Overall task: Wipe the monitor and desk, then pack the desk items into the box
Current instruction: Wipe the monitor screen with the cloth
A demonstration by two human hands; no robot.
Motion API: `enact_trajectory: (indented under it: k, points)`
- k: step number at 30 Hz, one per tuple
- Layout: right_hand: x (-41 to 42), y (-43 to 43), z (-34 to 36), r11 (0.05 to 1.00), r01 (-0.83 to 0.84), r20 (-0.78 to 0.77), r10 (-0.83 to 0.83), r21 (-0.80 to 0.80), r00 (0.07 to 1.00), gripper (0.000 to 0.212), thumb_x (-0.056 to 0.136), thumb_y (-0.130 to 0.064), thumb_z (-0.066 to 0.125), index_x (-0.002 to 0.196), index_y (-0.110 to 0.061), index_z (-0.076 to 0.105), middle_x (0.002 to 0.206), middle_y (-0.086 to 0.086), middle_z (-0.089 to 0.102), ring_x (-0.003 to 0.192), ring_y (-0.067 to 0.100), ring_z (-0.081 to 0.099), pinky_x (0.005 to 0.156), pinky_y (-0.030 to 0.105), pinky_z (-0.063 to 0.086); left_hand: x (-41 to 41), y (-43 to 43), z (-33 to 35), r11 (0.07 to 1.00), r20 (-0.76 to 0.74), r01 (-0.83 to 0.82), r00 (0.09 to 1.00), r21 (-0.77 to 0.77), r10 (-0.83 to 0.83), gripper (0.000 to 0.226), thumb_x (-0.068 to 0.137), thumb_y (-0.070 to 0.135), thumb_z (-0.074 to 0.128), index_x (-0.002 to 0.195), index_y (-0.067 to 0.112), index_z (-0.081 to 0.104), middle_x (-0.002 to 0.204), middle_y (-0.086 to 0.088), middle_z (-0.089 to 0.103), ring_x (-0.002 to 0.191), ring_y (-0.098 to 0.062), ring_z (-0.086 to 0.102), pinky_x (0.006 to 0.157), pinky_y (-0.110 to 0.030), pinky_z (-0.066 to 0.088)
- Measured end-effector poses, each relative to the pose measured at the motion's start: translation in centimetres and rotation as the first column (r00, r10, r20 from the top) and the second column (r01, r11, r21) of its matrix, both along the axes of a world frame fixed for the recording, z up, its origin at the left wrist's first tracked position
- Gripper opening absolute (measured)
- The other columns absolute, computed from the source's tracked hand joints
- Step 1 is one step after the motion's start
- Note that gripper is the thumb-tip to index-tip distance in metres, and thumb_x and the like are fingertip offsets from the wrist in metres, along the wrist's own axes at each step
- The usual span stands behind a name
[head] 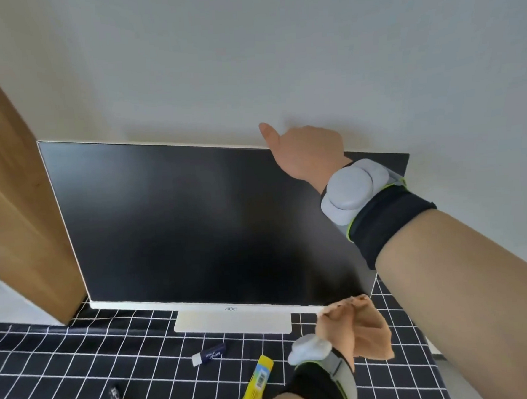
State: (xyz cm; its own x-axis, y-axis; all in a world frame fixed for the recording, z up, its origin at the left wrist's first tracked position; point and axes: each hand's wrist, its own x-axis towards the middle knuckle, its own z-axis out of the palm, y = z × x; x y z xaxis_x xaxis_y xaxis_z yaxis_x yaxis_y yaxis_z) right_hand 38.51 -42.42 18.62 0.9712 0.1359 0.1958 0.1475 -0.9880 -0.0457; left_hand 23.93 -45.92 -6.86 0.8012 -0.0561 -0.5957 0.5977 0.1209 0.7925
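Right hand (pixel 305 153) grips the monitor (pixel 195 222) top edge
Left hand (pixel 335 333) (mostly hidden) clutches a tan cloth (pixel 365 328) — low, by the screen's corner.

Monitor (pixel 195 222): brand mark "AOC" in small grey letters on the white lower bezel, centred just above the stand.

Small dark blue stick with white cap (pixel 209 354), on the checked cloth in front of the monitor stand: white lettering, upside down to the camera, reads roughly "MOIST"; a smaller line below it is illegible.

Yellow tube (pixel 256 381), nearer than the stick: a barcode label, digits too small to read.
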Motion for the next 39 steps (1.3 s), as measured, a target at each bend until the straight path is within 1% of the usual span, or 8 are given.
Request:
enact_trajectory:
  k: [8, 15, 19, 23, 26, 30, 34, 39]
  points:
    - [-0.2, 0.2, 0.1, 0.998, -0.022, 0.000, 0.022, -0.051, 1.000, 0.065, 0.098, -0.058, 0.007, 0.066, -0.015, 0.044, 0.064, 0.002, 0.048, 0.058, 0.022, 0.048, 0.057, 0.028, 0.034, -2.0, 1.8, 3.5, 0.869, -0.048, 0.495, 0.868, 0.020, -0.494, 0.045, 0.061, 0.052, 0.076, 0.092, 0.021, 0.068, 0.104, 0.001, 0.073, 0.099, -0.016, 0.069, 0.096, -0.034, 0.053]
    - [-5.8, -1.6, 1.3, 0.979, -0.201, 0.557, 0.151, 0.030, 0.817, 0.052, 0.096, -0.057, 0.027, 0.102, -0.017, 0.060, 0.089, 0.000, 0.067, 0.084, 0.021, 0.061, 0.076, 0.035, 0.048, -1.6, 11.4, 6.7, 0.951, -0.013, 0.260, 0.964, -0.166, -0.266, 0.054, 0.080, 0.053, 0.067, 0.116, 0.013, 0.065, 0.114, -0.012, 0.070, 0.107, -0.029, 0.066, 0.098, -0.048, 0.050]
    - [-11.9, -3.2, -4.7, 0.877, -0.212, 0.036, 0.218, 0.432, 0.975, 0.043, 0.089, -0.069, 0.033, 0.068, -0.034, 0.046, 0.068, -0.011, 0.049, 0.064, 0.005, 0.049, 0.063, 0.023, 0.039, -1.1, 14.8, 10.7, 0.849, -0.058, -0.033, 0.998, -0.528, 0.003, 0.060, 0.095, 0.055, 0.036, 0.129, 0.009, 0.054, 0.129, -0.021, 0.060, 0.118, -0.035, 0.057, 0.102, -0.050, 0.044]
    - [-15.7, -5.4, -9.6, 0.730, -0.024, -0.371, 0.376, 0.683, 0.849, 0.048, 0.085, -0.048, 0.065, 0.127, -0.038, 0.045, 0.120, -0.015, 0.056, 0.106, 0.004, 0.056, 0.086, 0.021, 0.049, -1.9, 14.9, 14.2, 0.790, 0.001, -0.022, 1.000, -0.612, 0.029, 0.078, 0.091, 0.067, 0.024, 0.132, 0.007, 0.052, 0.132, -0.021, 0.058, 0.125, -0.036, 0.051, 0.100, -0.046, 0.042]
    - [-16.4, -8.4, -9.4, 0.718, 0.015, -0.230, 0.203, 0.696, 0.952, 0.039, 0.086, -0.018, 0.064, 0.118, -0.036, 0.053, 0.114, -0.016, 0.060, 0.104, 0.005, 0.057, 0.095, 0.029, 0.049, -2.6, 15.0, 15.6, 0.875, 0.029, 0.059, 0.998, -0.480, -0.051, 0.080, 0.088, 0.072, 0.021, 0.143, 0.016, 0.040, 0.145, -0.013, 0.047, 0.134, -0.036, 0.042, 0.109, -0.051, 0.034]
    - [-14.9, -12.1, -5.2, 0.608, 0.042, 0.202, -0.327, 0.793, 0.923, 0.032, 0.084, -0.013, 0.061, 0.111, -0.029, 0.056, 0.113, -0.009, 0.061, 0.104, 0.013, 0.057, 0.070, 0.017, 0.038, -2.9, 16.5, 15.9, 0.904, 0.078, 0.037, 0.997, -0.426, -0.003, 0.076, 0.090, 0.068, 0.028, 0.139, 0.014, 0.045, 0.138, -0.015, 0.055, 0.122, -0.039, 0.054, 0.108, -0.052, 0.038]
    - [-11.8, -12.6, -2.0, 0.861, -0.007, 0.586, -0.341, 0.509, 0.735, 0.031, 0.085, -0.013, 0.060, 0.115, -0.016, 0.054, 0.125, 0.002, 0.056, 0.110, 0.024, 0.052, 0.075, 0.026, 0.038, -2.9, 17.7, 15.7, 0.920, 0.093, -0.048, 0.992, -0.388, 0.091, 0.069, 0.093, 0.062, 0.034, 0.131, 0.007, 0.052, 0.122, -0.016, 0.066, 0.112, -0.035, 0.062, 0.095, -0.046, 0.049]
    - [-12.3, -10.5, -9.5, 0.941, 0.113, 0.254, -0.199, 0.319, 0.946, 0.040, 0.077, -0.004, 0.057, 0.116, -0.010, 0.054, 0.134, 0.014, 0.041, 0.092, 0.037, 0.057, 0.061, 0.031, 0.038, -3.2, 20.0, 14.8, 0.921, 0.046, -0.140, 0.985, -0.363, 0.168, 0.062, 0.094, 0.057, 0.038, 0.124, 0.005, 0.055, 0.118, -0.017, 0.067, 0.109, -0.035, 0.062, 0.092, -0.045, 0.050]
